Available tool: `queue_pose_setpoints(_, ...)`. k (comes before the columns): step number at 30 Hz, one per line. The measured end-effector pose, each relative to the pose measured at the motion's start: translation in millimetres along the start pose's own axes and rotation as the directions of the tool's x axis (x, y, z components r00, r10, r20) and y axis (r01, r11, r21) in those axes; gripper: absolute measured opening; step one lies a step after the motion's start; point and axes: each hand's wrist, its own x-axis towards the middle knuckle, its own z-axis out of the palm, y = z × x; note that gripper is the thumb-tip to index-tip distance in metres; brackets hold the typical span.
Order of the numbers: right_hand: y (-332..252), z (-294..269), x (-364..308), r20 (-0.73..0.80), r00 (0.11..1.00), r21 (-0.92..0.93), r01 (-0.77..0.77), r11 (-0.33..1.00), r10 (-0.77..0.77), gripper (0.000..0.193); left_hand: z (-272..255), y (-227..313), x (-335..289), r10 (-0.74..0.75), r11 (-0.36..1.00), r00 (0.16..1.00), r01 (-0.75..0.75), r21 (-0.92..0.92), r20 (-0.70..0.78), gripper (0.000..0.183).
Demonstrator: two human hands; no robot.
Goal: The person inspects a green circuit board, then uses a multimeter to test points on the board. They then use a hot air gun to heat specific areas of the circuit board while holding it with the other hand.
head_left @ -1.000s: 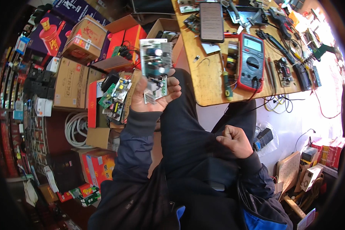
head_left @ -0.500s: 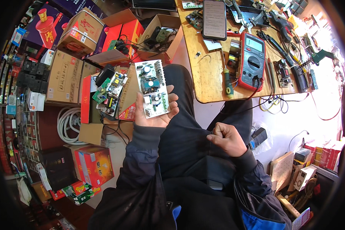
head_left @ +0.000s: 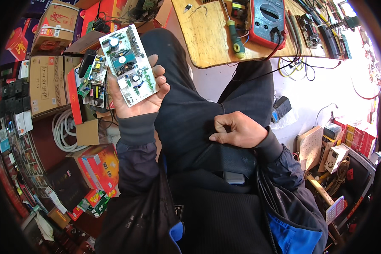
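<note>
My left hand (head_left: 147,103) grips a white circuit board (head_left: 123,60) at the left. The thumb presses one long edge and the fingers curl round the other. Capacitors, a blue-green transformer and a row of parts along one side show on its face. My right hand (head_left: 241,130) is curled into a loose fist above my lap, with the thumb against the bent forefinger. What it holds, if anything, is hidden. Just left of the held board, more circuit boards (head_left: 98,70) lie heaped on an open carton.
A wooden table (head_left: 207,48) ahead bears a red multimeter (head_left: 267,21) and a green-handled screwdriver (head_left: 235,40), with cables hanging over its edge. Cardboard boxes (head_left: 48,82) and a coiled white hose (head_left: 63,132) crowd the left. On the right stands a white device (head_left: 336,156).
The view has shifted, so the table sits higher and less of it shows. The board in my left hand has moved left and tilted. My right hand stays closed, its wrist turned slightly.
</note>
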Motion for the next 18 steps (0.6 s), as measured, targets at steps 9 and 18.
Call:
queue_pose_setpoints(9, 11, -4, 0, -0.018, 0.999, 0.082, -0.046, 0.996, 0.048, 0.039, 10, 3, -9, 0.031, 0.999, 0.999, -0.03, 0.042, -0.034, 0.115)
queue_pose_setpoints(18, -6, -9, 17, 0.044, 0.999, 0.03, -0.012, 0.999, 0.01, 0.038, 17, -18, -5, 0.052, 0.998, 0.998, -0.054, 0.042, 0.038, 0.102)
